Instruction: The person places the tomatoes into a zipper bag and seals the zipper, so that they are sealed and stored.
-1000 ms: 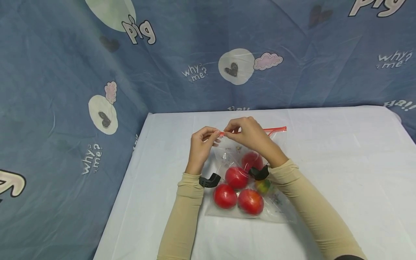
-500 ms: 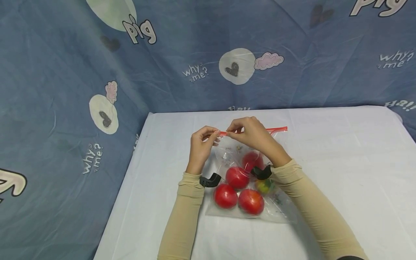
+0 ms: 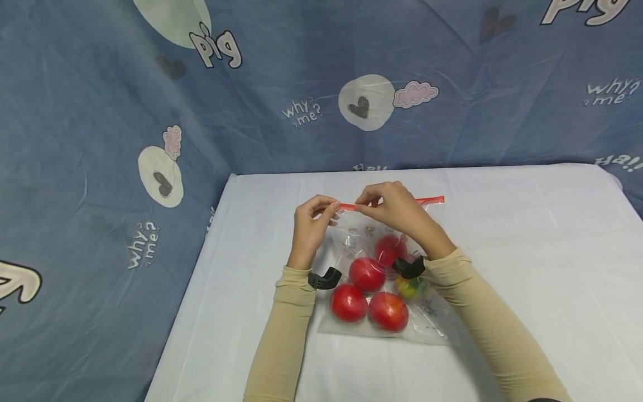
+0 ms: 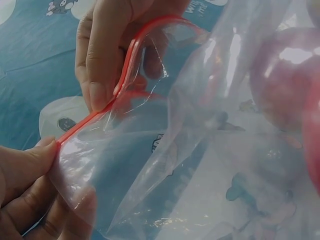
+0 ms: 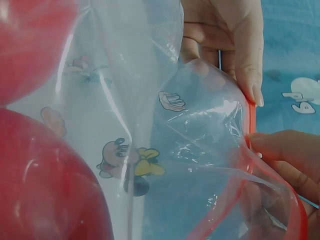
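Note:
A clear zip bag with a red zip strip lies on the white table. Inside it are several red tomatoes and one smaller green-and-yellow fruit. My left hand pinches the left end of the strip between thumb and forefinger. A short way to the right along the strip, my right hand pinches it too. Between the hands the strip runs straight and pressed together. To the right of my right hand its two sides stand apart, as the right wrist view shows. Cartoon figures are printed on the plastic.
The white-covered table spreads out around the bag. Behind it and to the left hangs a blue printed cloth. A black wrist mount sits at my left wrist, another black mount at my right, over the bag.
My right hand has slid a little to the right along the red strip, so more of it shows between the hands. The left hand stays at its end. The tomatoes keep their places.

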The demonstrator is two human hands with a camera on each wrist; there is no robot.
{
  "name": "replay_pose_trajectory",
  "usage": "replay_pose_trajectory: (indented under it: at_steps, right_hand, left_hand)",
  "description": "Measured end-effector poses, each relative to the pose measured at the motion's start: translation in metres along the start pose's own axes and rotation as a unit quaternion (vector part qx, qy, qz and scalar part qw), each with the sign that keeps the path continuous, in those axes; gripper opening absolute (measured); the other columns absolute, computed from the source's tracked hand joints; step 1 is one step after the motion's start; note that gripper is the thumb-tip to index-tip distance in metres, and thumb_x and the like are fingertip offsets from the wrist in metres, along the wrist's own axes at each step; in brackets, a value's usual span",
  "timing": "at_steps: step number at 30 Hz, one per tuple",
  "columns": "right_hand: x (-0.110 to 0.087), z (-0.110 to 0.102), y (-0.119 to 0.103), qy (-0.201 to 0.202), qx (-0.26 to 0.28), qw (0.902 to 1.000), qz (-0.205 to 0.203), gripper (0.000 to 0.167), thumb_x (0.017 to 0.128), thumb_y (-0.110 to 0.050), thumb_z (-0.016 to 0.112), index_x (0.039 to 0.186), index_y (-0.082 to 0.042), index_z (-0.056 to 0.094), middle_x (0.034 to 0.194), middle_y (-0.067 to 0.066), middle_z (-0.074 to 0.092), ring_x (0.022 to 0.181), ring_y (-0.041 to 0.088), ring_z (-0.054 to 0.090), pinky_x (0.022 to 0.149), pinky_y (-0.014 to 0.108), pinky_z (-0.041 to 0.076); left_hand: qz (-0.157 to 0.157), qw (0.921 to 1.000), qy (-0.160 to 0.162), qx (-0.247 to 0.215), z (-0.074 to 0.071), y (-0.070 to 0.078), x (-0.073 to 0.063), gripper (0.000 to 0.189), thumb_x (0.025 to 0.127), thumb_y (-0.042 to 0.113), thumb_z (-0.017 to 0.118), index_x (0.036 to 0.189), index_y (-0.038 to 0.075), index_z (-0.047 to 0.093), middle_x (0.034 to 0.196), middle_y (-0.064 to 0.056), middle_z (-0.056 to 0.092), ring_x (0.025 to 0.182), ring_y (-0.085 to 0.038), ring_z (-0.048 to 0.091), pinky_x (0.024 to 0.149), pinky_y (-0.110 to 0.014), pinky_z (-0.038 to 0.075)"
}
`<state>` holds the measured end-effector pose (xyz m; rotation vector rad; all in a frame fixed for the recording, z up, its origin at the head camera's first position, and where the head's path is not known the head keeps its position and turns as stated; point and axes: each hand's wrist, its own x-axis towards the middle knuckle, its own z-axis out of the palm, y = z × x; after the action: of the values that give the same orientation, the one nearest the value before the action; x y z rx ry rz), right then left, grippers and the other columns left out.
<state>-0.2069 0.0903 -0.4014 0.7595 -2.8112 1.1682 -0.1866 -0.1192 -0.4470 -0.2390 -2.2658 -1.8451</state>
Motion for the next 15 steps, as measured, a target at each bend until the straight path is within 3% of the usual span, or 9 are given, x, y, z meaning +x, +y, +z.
replay_pose_trajectory:
  at_steps: [15]
  right_hand:
    - [-0.0031,-0.0025,0.0046,-0.001,0.004,1.0,-0.003,0.008,0.091,-0.017,0.078,0.097,-0.013,0.082,0.091,0.004,0.08,0.089,0.022,0.07,0.074,0.034,0.053]
  left_hand:
    - [-0.007,1.0,0.003,0.001,-0.0006,0.0,-0.0003,0.015,0.096,0.013,0.073,0.1,-0.002,0.075,0.094,-0.021,0.075,0.074,-0.013,0.069,0.067,-0.023,0.062]
